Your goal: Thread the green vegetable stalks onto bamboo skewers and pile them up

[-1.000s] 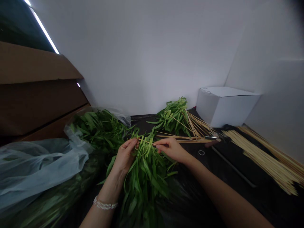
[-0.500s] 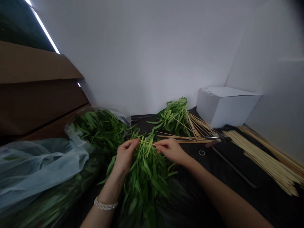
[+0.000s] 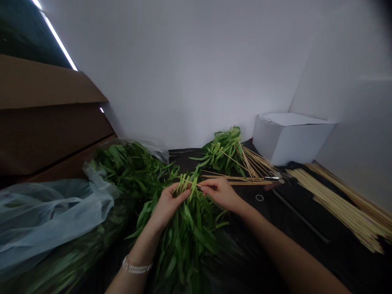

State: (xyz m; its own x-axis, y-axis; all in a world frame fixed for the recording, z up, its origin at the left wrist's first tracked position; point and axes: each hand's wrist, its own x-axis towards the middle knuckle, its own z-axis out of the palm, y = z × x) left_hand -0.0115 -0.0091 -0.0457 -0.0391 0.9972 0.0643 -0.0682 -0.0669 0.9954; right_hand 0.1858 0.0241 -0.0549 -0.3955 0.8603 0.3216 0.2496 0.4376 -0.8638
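Observation:
Long-leaved green vegetable stalks hang side by side in front of me, their cut pale stem ends at the top. A thin wooden skewer, mostly hidden, runs crosswise through or behind these stems; I cannot tell which. Thumb and fingers of my left hand close on the stem ends at the left side. On the right, my right hand pinches the skewer's end between thumb and fingertips. Just beyond lies a heap of greens on skewers, with several loose skewers nearby.
A clear plastic bag full of greens lies at left, beside a cardboard box. To the right are a bundle of pale sticks, a dark-handled tool, a metal ring and a white box against the wall.
My left hand has shifted right and its thumb has come across the stems, from the skewer's left end onto the stem ends. My right hand has stayed almost where it was.

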